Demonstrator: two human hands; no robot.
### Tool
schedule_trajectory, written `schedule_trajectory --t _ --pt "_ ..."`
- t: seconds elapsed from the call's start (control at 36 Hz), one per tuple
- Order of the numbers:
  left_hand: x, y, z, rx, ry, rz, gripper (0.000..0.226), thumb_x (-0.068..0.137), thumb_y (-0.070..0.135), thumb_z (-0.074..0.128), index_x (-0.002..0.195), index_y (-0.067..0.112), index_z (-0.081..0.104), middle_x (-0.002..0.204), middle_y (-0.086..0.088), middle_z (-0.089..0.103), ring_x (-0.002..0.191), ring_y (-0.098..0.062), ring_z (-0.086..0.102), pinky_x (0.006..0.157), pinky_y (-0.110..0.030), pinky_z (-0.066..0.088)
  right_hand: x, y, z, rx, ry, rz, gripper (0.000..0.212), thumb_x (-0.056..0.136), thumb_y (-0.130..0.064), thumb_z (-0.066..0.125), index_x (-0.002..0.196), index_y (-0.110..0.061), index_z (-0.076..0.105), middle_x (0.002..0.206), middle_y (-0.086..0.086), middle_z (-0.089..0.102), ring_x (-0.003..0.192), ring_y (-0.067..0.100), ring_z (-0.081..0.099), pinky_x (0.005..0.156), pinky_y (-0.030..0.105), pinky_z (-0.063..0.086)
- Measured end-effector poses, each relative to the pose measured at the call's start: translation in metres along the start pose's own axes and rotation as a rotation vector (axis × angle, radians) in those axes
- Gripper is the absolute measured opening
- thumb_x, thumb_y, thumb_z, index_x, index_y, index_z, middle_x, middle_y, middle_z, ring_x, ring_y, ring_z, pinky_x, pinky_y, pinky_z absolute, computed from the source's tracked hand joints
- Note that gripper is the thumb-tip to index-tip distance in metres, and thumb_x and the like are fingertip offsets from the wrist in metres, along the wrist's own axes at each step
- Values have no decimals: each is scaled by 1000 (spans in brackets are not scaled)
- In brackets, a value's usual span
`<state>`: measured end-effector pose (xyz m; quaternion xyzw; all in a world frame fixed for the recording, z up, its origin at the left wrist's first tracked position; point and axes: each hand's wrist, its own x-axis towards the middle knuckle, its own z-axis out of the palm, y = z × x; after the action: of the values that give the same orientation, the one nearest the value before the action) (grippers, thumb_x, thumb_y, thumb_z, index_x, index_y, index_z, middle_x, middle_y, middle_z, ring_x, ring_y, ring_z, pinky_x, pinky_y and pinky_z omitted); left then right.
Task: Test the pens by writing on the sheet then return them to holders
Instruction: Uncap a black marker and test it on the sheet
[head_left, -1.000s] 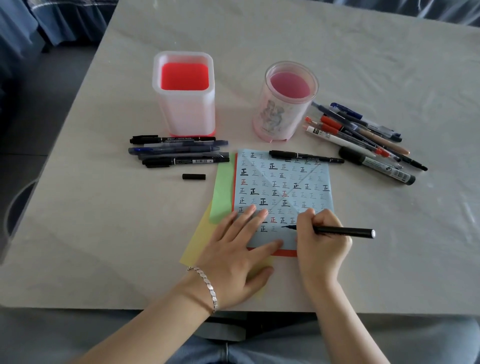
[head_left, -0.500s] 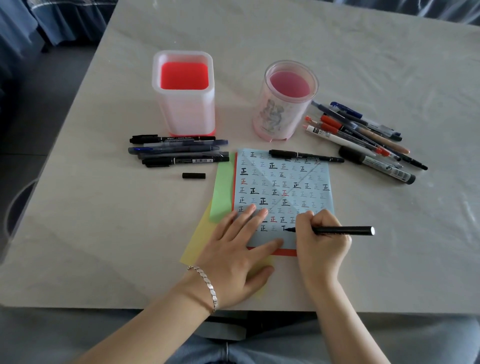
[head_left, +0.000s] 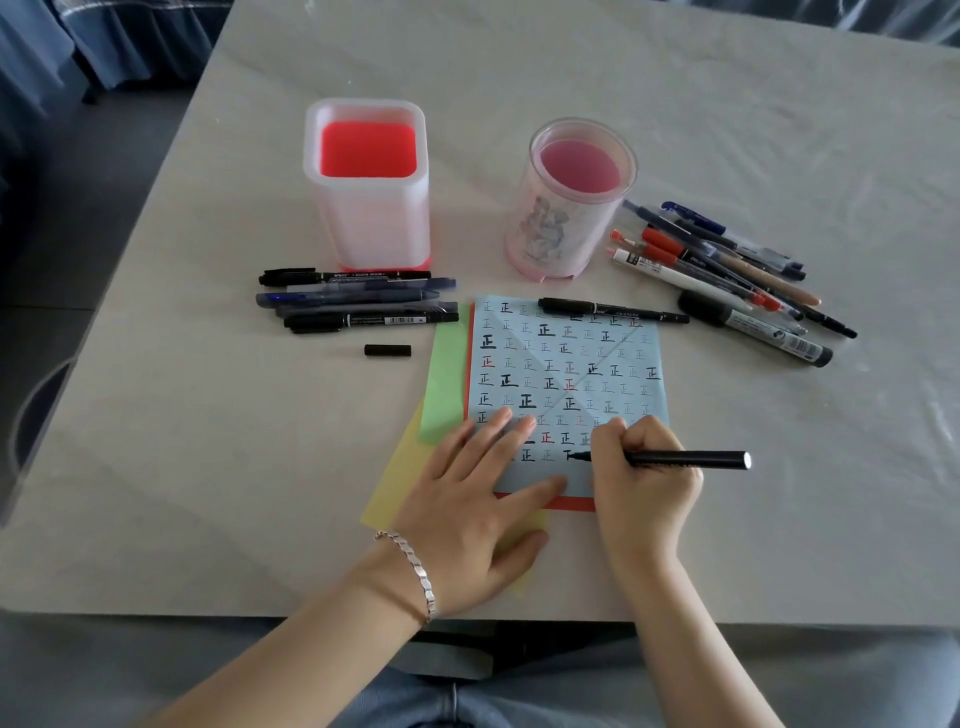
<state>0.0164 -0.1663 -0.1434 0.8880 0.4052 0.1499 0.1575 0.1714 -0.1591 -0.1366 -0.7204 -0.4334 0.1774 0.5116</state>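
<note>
Soft even daylight, faint shadows, mild glare far right, wide-angle edge distortion, sharp centre.

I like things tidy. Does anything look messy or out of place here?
A small black cap lies by itself on the table, near the row of pens; it may belong to the pen in the right hand. The coloured papers under the blue sheet sit crooked. Nothing looks spilled.

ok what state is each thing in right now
blue sheet: flat, mostly filled with marks
left hand: open, pressing the blue sheet
right hand: grips the black pen
black pen: uncapped, tip on the blue sheet
loose cap: off, lying apart
square holder: upright, empty
round holder: upright, empty
black marker: capped, lying across the blue sheet's far edge
</note>
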Motion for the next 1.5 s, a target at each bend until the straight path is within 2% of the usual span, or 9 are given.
schedule_trajectory --t 0.56,0.81,0.97,1.08,1.19,1.25,1.33,1.42,1.5 --pt "0 -1 1 6 8 5 38 86 43 47 119 30 58 142 -15 41 136 -31 29 107 -46 24 0 1 0 -20 -43 -30 38 72 -15 53 47 -22 26 43 -5 36 42 9 29 43 15 23" --pt "0 -1 2 21 5 16 37 86 43 46 119 31 58 142 -15 41 136 -31 29 107 -46 23 0 -1 0 -38 42 -2 38 70 -11 49 47 -24 21 40 -9 36 42 6 30 43 12 23" --pt "-1 -2 3 19 7 24 37 86 43 46 119 31 59 142 -15 41 136 -30 29 107 -46 24 -1 -3 -1 73 89 58 39 74 -10 50 48 -20 23 38 -8 29 41 6 25 43 13 19" --pt "0 -3 0 -87 100 -1 31 89 35 45 116 27 57 139 -12 46 133 -24 35 106 -44 26 1 -3 -3 117 91 68 37 75 -19 52 48 -18 27 42 0 32 43 7 26 43 17 23" --pt "8 -23 -15 -9 289 -120 31 85 15 44 115 17 51 128 -10 56 118 -20 47 99 -40 34 1 -5 -4 136 88 115 37 75 -19 52 50 -6 28 44 4 31 45 8 28 45 22 26" --pt "13 -40 -26 49 348 -237 33 83 12 42 114 14 53 124 -10 59 110 -21 50 94 -37 34 1 -6 -3 124 87 123 36 76 -18 52 49 -7 30 43 1 31 44 7 28 45 22 26" --pt "17 -62 -37 143 364 -324 34 81 12 40 109 10 59 119 -9 61 104 -22 52 86 -35 34 1 -7 -3 119 83 137 35 75 -19 52 48 -12 31 42 1 33 43 8 29 44 22 26" --pt "18 -73 -44 215 356 -343 28 76 8 51 99 8 66 101 -6 67 91 -24 60 75 -35 44 2 -8 -2 122 77 150 35 75 -19 52 48 -11 31 41 2 32 43 8 29 44 23 26" --pt "16 -79 -44 202 356 -347 21 72 -3 63 92 5 68 90 -9 65 87 -23 51 69 -39 49 2 -9 -2 133 71 159 36 75 -20 52 48 -9 31 43 8 33 43 8 28 44 25 26"
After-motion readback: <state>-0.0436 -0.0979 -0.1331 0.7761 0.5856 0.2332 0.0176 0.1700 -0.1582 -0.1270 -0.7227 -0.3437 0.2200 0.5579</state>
